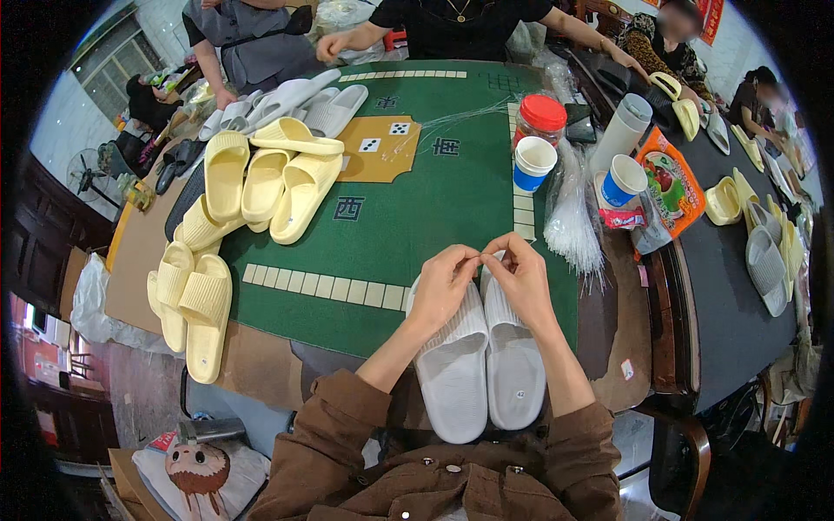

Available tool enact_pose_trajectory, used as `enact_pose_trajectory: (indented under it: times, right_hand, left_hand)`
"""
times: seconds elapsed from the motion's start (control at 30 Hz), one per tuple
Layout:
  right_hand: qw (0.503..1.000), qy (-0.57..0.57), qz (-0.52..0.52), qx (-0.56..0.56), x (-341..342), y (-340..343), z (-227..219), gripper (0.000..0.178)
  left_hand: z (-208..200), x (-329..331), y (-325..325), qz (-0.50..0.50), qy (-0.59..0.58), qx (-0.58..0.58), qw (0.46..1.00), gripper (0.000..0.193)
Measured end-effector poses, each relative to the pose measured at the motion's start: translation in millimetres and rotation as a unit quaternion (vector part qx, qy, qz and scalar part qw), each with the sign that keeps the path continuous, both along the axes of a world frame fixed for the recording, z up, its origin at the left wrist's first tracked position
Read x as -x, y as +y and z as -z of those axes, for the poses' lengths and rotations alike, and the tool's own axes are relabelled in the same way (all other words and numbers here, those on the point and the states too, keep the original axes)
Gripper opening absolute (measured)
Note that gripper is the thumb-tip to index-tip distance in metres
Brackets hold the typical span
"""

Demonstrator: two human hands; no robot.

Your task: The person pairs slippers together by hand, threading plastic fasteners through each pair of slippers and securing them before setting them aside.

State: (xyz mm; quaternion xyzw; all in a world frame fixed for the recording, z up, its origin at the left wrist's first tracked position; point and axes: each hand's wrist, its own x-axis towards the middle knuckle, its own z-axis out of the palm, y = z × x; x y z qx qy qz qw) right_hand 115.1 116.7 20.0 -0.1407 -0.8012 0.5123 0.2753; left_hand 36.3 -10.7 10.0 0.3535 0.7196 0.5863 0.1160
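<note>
A pair of grey slippers (453,386) lies side by side at the near table edge, heels toward me. Above their toe ends my left hand (441,285) and my right hand (521,282) meet, thumbs and forefingers pinched together at the fingertips. Whatever they pinch is too small or thin to make out. Both hands partly cover the slippers' straps and toes. A bundle of thin clear plastic strands (573,221) rests just beyond my right hand. Pale yellow slippers (304,195) are heaped at the left, with grey slippers (291,100) behind them.
The green mat (391,234) covers the table. Right of it stand a red-lidded jar (542,115), paper cups (532,163), a white bottle (624,130) and an orange package (671,187). A dark side table (730,286) carries more slippers. Two people (460,30) stand opposite; others sit farther off.
</note>
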Motion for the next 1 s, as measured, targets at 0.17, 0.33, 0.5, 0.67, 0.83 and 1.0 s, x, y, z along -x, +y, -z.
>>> enact_pose_trajectory:
  times: [0.17,0.33,0.5,0.67,0.83,1.0]
  right_hand:
    - [1.000,-0.004,-0.024,-0.005,0.8,1.4,2.2,0.012]
    - [0.996,0.028,-0.018,0.080,-0.9,-4.5,-0.7,0.020]
    - [0.988,0.080,0.027,0.133,0.0,6.9,14.9,0.021]
    - [1.000,-0.016,-0.008,0.009,1.8,-1.8,2.5,0.010]
    - [1.000,-0.018,0.004,-0.014,1.7,-2.1,-2.6,0.008]
    - [0.998,-0.002,0.015,-0.068,2.9,-7.4,4.6,0.007]
  left_hand:
    - [-0.1,-0.9,0.1,-0.013,0.030,-0.013,0.999,0.012]
    - [3.6,-0.3,-1.6,-0.023,-0.027,-0.033,0.999,0.012]
    - [3.0,-1.3,-0.3,-0.015,-0.065,-0.013,0.998,0.015]
    - [2.2,1.3,-2.7,-0.023,-0.055,-0.011,0.998,0.015]
    - [-2.9,-1.4,2.4,-0.030,-0.034,-0.003,0.999,0.013]
    - [6.5,1.2,-0.4,-0.037,-0.037,0.000,0.999,0.012]
